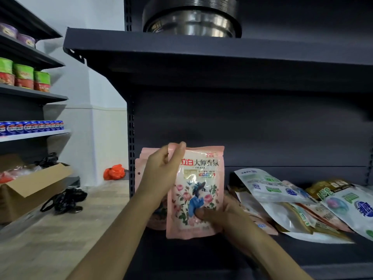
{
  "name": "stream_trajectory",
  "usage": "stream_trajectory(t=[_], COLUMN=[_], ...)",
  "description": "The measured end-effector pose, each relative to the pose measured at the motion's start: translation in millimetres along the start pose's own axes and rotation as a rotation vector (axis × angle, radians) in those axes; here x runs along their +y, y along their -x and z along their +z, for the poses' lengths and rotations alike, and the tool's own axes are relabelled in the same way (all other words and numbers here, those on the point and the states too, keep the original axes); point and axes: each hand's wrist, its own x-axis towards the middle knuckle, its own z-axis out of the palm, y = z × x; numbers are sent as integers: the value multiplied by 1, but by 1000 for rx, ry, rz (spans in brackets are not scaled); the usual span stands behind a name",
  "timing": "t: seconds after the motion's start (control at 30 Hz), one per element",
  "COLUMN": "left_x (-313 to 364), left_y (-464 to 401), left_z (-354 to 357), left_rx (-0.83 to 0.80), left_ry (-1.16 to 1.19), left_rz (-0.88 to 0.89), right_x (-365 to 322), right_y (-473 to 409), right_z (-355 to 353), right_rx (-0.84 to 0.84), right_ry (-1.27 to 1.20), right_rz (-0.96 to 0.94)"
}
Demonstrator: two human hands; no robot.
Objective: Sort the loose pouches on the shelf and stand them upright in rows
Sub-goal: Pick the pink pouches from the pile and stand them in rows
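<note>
A pink pouch [198, 184] with roses and a blue figure stands upright at the left end of the dark shelf [262, 257]. My left hand [161, 174] pinches its top left corner. My right hand [218, 217] grips its lower right part, thumb on the front. Behind it, partly hidden by my left hand, more pink pouches [142, 164] stand upright against the shelf's left post. To the right lies a loose heap of pouches [302, 207]: white-green, gold and pink ones, flat and overlapping.
The shelf board above [201, 49] overhangs, with stacked metal bowls [191, 19] on it. To the left stand racks of cans [30, 79], an open cardboard box [30, 190], black bags [64, 201] and an orange bag [114, 171] on the floor.
</note>
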Motion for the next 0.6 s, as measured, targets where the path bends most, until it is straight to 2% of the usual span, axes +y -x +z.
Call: stream_trajectory(t=[0.2,0.33,0.47,0.53,0.6], left_x=[-11,-15,-28,-42,-62], left_y=[-1,3,19,32,45], left_z=[-16,-24,-48,-62,-74], left_rx=[81,72,-198,-367,-470], left_ry=[195,124,-222,-253,-288], left_rz=[-218,-207,-101,-168,-219], right_x=[2,8,19,25,31], right_y=[-6,-8,-8,-9,-11], right_z=[17,25,32,36,41], right_rx=[-29,-25,9,26,27], right_ry=[75,85,-6,-66,-88], right_rz=[36,32,0,-23,-26])
